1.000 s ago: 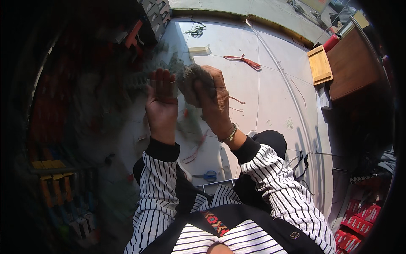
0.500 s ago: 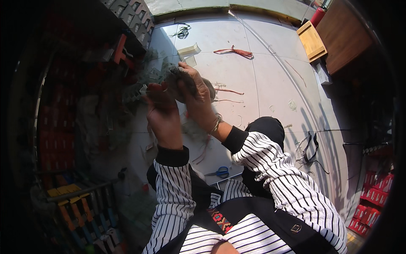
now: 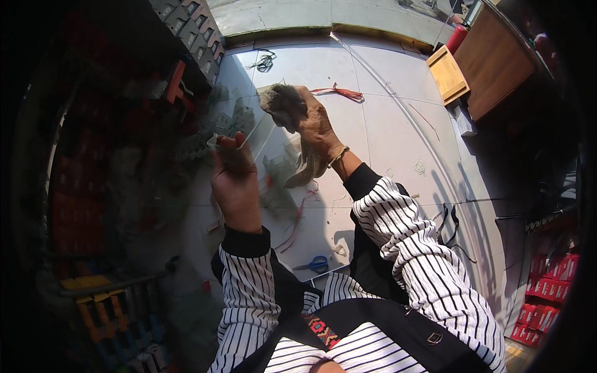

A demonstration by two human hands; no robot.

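Note:
My right hand [image 3: 320,130] is closed around a grey-brown rag [image 3: 285,104], bunched at the fingers, with a loose end hanging below the palm. To its left, my left hand [image 3: 235,186] is raised with its fingers curled round a thin, clear piece with a pale edge [image 3: 250,135]. That edge slants up from the fingertips toward the rag; whether it is a sheet or a strip I cannot tell. A gap separates the two hands. Beyond the left hand lie crumpled clear plastic pieces [image 3: 235,118], partly in shadow.
Blue-handled scissors [image 3: 318,264] lie near my knees. A red ribbon [image 3: 341,93] and a dark green cord bundle [image 3: 265,62] lie farther off on the tiled floor. A wooden board [image 3: 448,76] leans at far right, red boxes [image 3: 550,289] sit at near right, and grey boxes [image 3: 186,28] stand at far left.
My right hand has moved right with the rag, away from my left hand; more of the rag now shows. My left hand still holds the clear piece, slightly lower.

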